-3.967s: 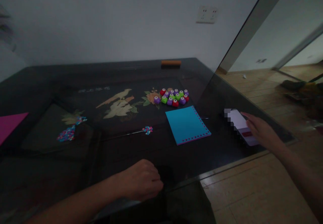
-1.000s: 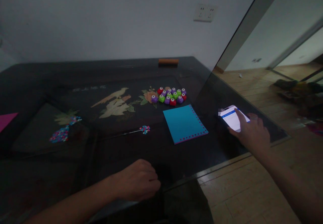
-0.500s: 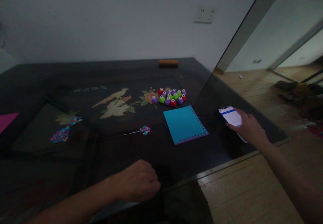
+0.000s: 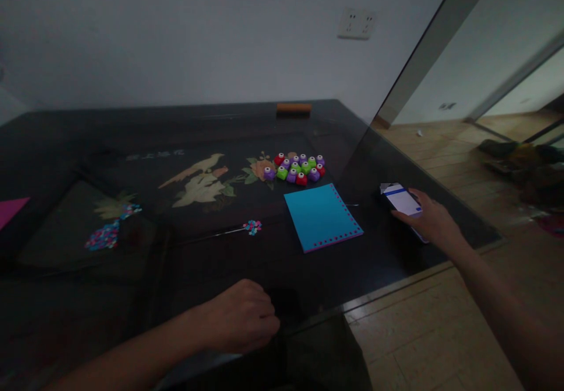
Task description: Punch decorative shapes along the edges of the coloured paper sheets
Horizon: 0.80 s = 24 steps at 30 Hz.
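Note:
My right hand [image 4: 429, 218] is at the right end of the dark table, its thumb on one side and fingers on the other side of a phone [image 4: 403, 202] with a lit white screen. The phone is at table level; whether it touches the top is hard to see. My left hand [image 4: 242, 317] rests in a loose fist by the near edge, with nothing showing in it. Between the hands lies a square turquoise sheet [image 4: 321, 218] with punched holes along two sides and a pink layer under it. A thin metal needle [image 4: 351, 205] pokes out at its right.
Behind the sheet stand several small red, green and purple bottles [image 4: 295, 169]. Sequins lie in one small pile [image 4: 252, 227] by a thin stick [image 4: 220, 234] and a larger pile [image 4: 103, 235] further left. Pink paper [image 4: 11, 210] is at far left, an orange-brown roll [image 4: 294, 108] at the back.
My right hand and the phone have shifted very slightly to the left. My left hand and the things on the table stay where they were.

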Motion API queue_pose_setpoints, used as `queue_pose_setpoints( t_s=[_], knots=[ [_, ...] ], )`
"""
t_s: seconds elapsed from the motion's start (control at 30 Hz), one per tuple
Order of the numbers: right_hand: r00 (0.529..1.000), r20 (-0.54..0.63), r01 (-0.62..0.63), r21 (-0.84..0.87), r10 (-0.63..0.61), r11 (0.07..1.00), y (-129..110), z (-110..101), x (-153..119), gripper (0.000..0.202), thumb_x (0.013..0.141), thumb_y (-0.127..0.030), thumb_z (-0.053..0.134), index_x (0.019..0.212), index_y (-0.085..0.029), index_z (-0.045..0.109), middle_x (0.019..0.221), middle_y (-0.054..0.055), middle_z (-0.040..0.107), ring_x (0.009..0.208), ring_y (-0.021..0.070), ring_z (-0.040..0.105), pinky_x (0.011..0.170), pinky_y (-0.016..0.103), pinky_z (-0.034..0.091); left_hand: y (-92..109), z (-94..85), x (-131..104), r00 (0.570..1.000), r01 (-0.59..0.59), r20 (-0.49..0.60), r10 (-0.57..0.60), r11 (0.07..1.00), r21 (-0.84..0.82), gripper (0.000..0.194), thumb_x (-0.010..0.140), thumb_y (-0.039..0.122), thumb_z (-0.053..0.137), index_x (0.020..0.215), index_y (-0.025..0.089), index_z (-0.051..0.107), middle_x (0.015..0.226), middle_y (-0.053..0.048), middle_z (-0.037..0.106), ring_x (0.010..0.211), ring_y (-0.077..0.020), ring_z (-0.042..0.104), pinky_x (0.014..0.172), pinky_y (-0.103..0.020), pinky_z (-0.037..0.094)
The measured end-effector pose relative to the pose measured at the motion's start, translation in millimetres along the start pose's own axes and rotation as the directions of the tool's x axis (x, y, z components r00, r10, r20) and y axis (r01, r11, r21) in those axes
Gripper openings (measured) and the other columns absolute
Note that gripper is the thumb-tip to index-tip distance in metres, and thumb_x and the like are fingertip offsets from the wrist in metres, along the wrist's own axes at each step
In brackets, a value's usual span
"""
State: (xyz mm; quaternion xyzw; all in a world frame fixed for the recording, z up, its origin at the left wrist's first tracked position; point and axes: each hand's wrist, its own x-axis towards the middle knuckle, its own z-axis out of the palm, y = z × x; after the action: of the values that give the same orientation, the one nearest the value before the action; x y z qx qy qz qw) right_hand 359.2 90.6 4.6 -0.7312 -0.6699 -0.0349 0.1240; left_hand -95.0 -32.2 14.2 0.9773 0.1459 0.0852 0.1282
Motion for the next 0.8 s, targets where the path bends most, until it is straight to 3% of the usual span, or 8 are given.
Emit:
queue_pose_setpoints(
  t_s=[0.13,0.27,0.43,0.57,0.8],
  knots=[
    [1.000,0.016,0.006,0.000,-0.006,1.000,13.7,4.2,-13.9,0.083,0.070,-0.062,0.057,0.135,-0.013,0.039,0.119,0.020,0.059,0.095,0.0373,0.060,0.076,0.047,0.047,-0.5,1.8,-1.0,1.000,-0.002,-0.010,0.002,1.000,-0.006,0.018,0.085,0.018,0.049,0.068,0.020,0.045,0.061,0.003,0.059,0.053,-0.0121,0.051,0.051,-0.029,0.035],
    [1.000,-0.029,0.000,0.020,0.001,1.000,20.9,3.4,-33.2,0.080,0.072,-0.057,0.058,0.134,-0.012,0.040,0.111,0.019,0.063,0.093,0.0363,0.061,0.079,0.047,0.047,-0.3,-0.6,-0.3,1.000,-0.011,-0.015,0.011,1.000,-0.020,0.018,0.085,0.017,0.048,0.067,0.020,0.045,0.060,0.003,0.059,0.053,-0.0125,0.051,0.050,-0.030,0.035],
    [0.984,-0.166,0.055,-0.030,-0.060,0.998,7.7,0.0,-47.8,0.070,0.076,-0.053,0.055,0.132,-0.012,0.044,0.111,0.019,0.063,0.096,0.0368,0.060,0.082,0.050,0.045,-0.3,-2.6,1.9,1.000,-0.012,-0.012,0.012,1.000,-0.027,0.019,0.084,0.016,0.048,0.066,0.020,0.044,0.061,0.002,0.059,0.054,-0.0126,0.051,0.051,-0.029,0.035],
    [0.948,-0.291,0.088,-0.143,-0.127,0.986,-7.8,-4.6,-60.5,0.072,0.079,-0.049,0.055,0.138,-0.012,0.036,0.120,0.021,0.056,0.108,0.0393,0.053,0.088,0.053,0.041,-0.4,-1.6,2.4,1.000,-0.009,-0.005,0.009,1.000,-0.009,0.019,0.084,0.019,0.050,0.066,0.020,0.044,0.060,0.002,0.059,0.053,-0.0124,0.051,0.051,-0.029,0.035],
    [0.892,-0.368,0.190,-0.223,-0.263,0.956,-23.9,-16.8,-81.3,0.070,0.082,-0.036,0.059,0.144,-0.020,0.030,0.132,0.020,0.044,0.117,0.0385,0.045,0.093,0.053,0.039,-0.4,0.7,0.5,1.000,-0.010,-0.001,0.010,1.000,-0.012,0.018,0.084,0.018,0.048,0.066,0.020,0.045,0.061,0.003,0.058,0.054,-0.0131,0.050,0.051,-0.030,0.035]
  ],
)
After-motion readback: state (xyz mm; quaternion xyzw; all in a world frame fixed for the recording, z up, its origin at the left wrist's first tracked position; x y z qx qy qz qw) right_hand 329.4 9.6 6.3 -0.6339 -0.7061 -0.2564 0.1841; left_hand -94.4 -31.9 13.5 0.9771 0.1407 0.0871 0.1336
